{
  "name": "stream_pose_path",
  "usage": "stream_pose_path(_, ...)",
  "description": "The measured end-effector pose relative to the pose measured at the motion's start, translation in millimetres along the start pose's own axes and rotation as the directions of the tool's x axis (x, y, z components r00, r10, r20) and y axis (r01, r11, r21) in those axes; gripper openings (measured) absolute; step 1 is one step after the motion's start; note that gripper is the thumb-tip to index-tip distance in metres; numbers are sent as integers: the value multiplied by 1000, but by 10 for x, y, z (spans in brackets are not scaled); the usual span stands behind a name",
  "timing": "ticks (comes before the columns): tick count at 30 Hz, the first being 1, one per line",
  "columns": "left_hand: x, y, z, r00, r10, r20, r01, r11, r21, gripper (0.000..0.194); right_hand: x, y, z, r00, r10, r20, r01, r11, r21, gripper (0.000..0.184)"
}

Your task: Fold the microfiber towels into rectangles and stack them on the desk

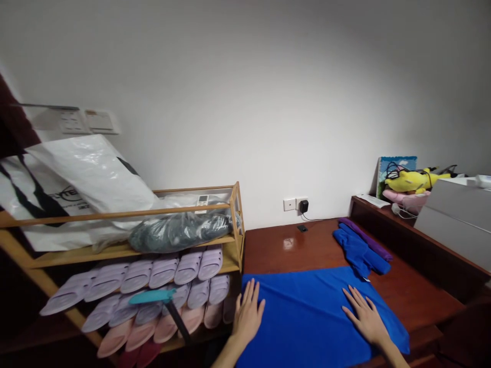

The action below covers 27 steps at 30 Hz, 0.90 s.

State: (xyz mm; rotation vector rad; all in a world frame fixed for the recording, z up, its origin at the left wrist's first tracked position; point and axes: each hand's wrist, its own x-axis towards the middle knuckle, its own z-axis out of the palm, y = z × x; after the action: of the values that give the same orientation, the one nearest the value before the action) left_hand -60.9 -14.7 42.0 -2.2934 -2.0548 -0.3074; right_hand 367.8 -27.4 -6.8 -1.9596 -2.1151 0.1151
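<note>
A blue cloth [303, 312] lies spread over the front of the reddish-brown wooden table [284, 250], with a few soft creases across it. My left hand [248, 313] rests flat on its left edge, fingers stretched out. Toward the cloth's right side, my right hand [362, 314] also lies flat with fingers spread. Beyond the right hand sits a bunched blue garment [356, 250], with a rolled purple cloth [368, 240] alongside it.
On the left stands a wooden shoe rack [236, 220] holding several slippers [153, 273], white bags [92, 174] and a remote [201, 203]. A black plug [303, 206] is in the wall socket. At right, a raised ledge carries a yellow plush toy [410, 180] and grey drawers [452, 209].
</note>
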Motion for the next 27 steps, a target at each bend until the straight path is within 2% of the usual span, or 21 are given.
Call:
stream_pose_path(3, -131, 211, 130, 996, 55, 66, -53, 998, -30, 58, 41, 49, -28, 1000, 25, 1, -25, 997, 78, 61)
stream_pose_path(6, -160, 262, 181, 996, 53, 74, -51, 998, -24, 58, 161, 146, -120, 991, 126, -41, -117, 977, 179, 57)
stream_pose_path(9, -146, 254, 167, 996, 50, 78, -50, 999, -13, 58, 363, 220, -211, 950, 246, -191, -225, 966, 126, 60)
stream_pose_path(11, -139, 249, 157, 995, 46, 86, -46, 999, -8, 58, 528, 245, -217, 942, 244, -231, -241, 970, 39, 60)
stream_pose_path(13, -135, 243, 160, 995, 43, 91, -43, 999, -8, 57, 702, 281, -170, 959, 222, -178, -231, 973, -27, 62)
stream_pose_path(15, -126, 229, 170, 994, 47, 97, -46, 999, -19, 56, 871, 362, -95, 964, 256, -75, -260, 964, -56, 65)
stream_pose_path(18, -98, 201, 178, 992, 46, 121, -42, 998, -37, 56, 1083, 593, -16, 937, 346, 52, -343, 938, -58, 71)
stream_pose_path(24, 3, 161, 236, 984, 13, 177, -6, 999, -39, 55, 1276, 1260, -105, 885, 446, 135, -443, 895, -57, 77)
stream_pose_path(27, 61, 153, 315, 980, -12, 199, 19, 999, -33, 56, 1297, 1484, -168, 849, 508, 142, -501, 861, -89, 77)
